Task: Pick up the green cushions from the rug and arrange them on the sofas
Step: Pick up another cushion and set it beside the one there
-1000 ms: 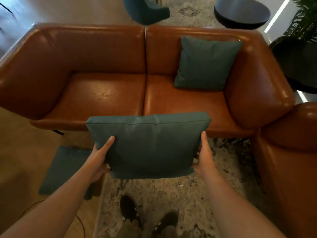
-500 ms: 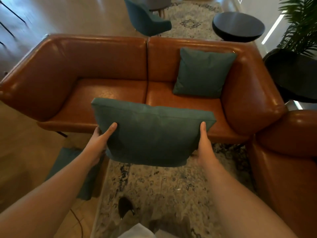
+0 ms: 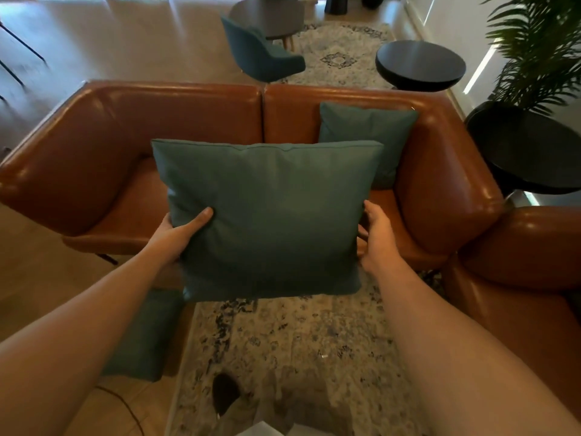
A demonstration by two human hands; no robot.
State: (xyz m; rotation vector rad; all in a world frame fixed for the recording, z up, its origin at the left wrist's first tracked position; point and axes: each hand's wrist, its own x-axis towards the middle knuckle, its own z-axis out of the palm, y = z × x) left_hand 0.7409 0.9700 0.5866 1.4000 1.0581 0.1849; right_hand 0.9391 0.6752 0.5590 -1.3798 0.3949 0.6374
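I hold a green cushion [image 3: 270, 215] upright in the air in front of the brown leather sofa [image 3: 132, 140]. My left hand [image 3: 179, 234] grips its left edge, thumb across the front. My right hand [image 3: 375, 237] grips its right edge. A second green cushion [image 3: 386, 130] leans against the sofa's backrest at the right end, partly hidden behind the held one. A third green cushion [image 3: 147, 338] lies on the floor at the left edge of the patterned rug [image 3: 298, 347], partly under my left arm.
Another brown leather sofa [image 3: 528, 278] stands at the right, at a right angle to the first. Behind the sofa are a teal chair [image 3: 261, 55], round black tables [image 3: 419, 64], and a potted palm [image 3: 534, 51]. A cable [image 3: 125, 407] runs over the floor at lower left.
The cushion has risen and tipped from nearly flat to upright, facing me, and moved toward the sofa. My view has moved closer to the sofa.
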